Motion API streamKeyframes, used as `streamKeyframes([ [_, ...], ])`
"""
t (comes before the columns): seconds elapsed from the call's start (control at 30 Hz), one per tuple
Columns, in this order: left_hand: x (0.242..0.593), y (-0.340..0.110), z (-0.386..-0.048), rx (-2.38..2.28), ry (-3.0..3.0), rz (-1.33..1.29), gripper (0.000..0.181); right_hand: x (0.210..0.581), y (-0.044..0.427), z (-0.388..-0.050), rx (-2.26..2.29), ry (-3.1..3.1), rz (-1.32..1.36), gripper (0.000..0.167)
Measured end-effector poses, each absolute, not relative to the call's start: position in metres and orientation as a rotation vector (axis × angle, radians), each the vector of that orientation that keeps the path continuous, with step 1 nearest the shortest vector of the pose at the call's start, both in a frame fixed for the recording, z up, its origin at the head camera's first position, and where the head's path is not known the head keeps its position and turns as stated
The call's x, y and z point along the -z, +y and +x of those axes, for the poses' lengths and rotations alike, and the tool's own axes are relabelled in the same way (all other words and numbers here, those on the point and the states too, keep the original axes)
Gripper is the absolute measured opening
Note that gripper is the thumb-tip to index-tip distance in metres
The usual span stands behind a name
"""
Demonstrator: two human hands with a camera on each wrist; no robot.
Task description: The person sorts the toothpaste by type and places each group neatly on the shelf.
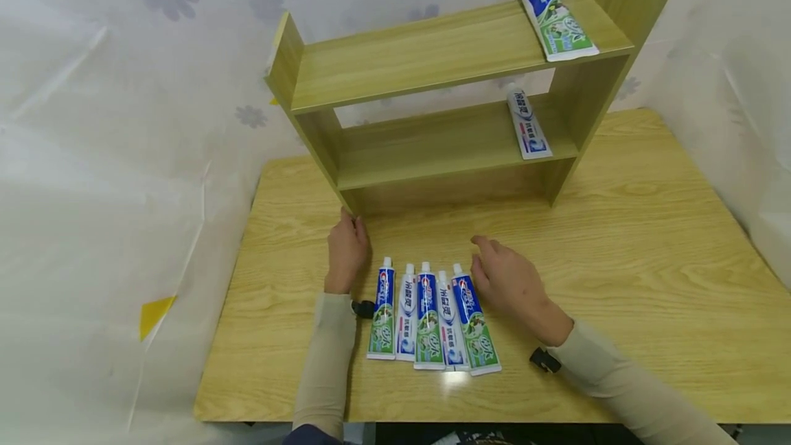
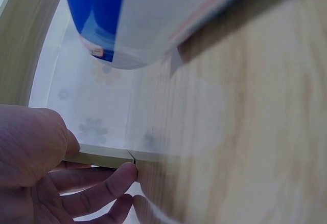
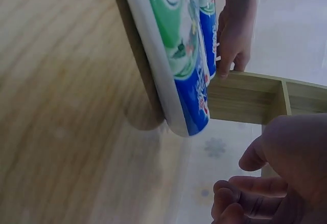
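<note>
Between both hands [image 1: 348,249] [image 1: 509,280], 冷酸灵 tubes [image 1: 406,314], probably Crest tubes [image 1: 428,321]

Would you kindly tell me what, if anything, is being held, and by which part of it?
The left grip pinches the wooden shelf by the bottom end of its left side panel; the right grip holds nothing.

2 long beige sleeves [image 1: 324,362], plain; 2 small black wrist units [image 1: 363,309]; navy cloth [image 1: 312,435] below left sleeve.
</note>
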State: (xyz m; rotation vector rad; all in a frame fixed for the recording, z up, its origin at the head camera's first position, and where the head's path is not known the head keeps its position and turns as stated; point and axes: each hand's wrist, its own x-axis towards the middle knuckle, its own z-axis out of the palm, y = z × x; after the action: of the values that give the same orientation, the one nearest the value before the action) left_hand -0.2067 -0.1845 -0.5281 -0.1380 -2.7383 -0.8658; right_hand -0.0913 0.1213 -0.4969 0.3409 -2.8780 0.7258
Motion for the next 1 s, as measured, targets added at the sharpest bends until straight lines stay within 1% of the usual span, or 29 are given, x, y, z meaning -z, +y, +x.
streamKeyframes([
  [0.1, 0.527, -0.184, -0.207, 0.876, -2.758, -0.125, 0.025, 0.502, 0.12, -0.089, -0.723, -2.876, 0.352, 0.036],
  [0.17, 0.542, -0.189, -0.214, 0.889, -2.73, -0.14, 0.031, 0.504, 0.119, -0.086, -0.73, -2.882, 0.364, 0.036],
  [0.2, 0.542, -0.19, -0.214, 0.897, -2.736, -0.134, 0.032, 0.505, 0.118, -0.085, -0.727, -2.885, 0.375, 0.037],
  [0.37, 0.544, -0.193, -0.214, 0.878, -2.717, -0.169, 0.033, 0.509, 0.113, -0.078, -0.681, -2.936, 0.399, 0.041],
  [0.4, 0.543, -0.192, -0.213, 0.894, -2.711, -0.16, 0.03, 0.51, 0.112, -0.077, -0.671, -2.95, 0.4, 0.042],
  [0.57, 0.575, -0.204, -0.231, 0.88, -2.651, -0.178, 0.03, 0.513, 0.109, -0.072, -0.669, -3.003, 0.398, 0.047],
  [0.63, 0.58, -0.205, -0.234, 0.842, -2.657, -0.173, 0.029, 0.514, 0.109, -0.071, -0.673, -3.009, 0.402, 0.048],
  [0.83, 0.596, -0.21, -0.243, 0.764, -2.666, -0.19, 0.03, 0.517, 0.106, -0.068, -0.718, -3.056, 0.387, 0.059],
  [1.0, 0.597, -0.209, -0.243, 0.785, -2.664, -0.182, 0.03, 0.52, 0.103, -0.066, -0.832, -3.102, 0.357, 0.068],
])
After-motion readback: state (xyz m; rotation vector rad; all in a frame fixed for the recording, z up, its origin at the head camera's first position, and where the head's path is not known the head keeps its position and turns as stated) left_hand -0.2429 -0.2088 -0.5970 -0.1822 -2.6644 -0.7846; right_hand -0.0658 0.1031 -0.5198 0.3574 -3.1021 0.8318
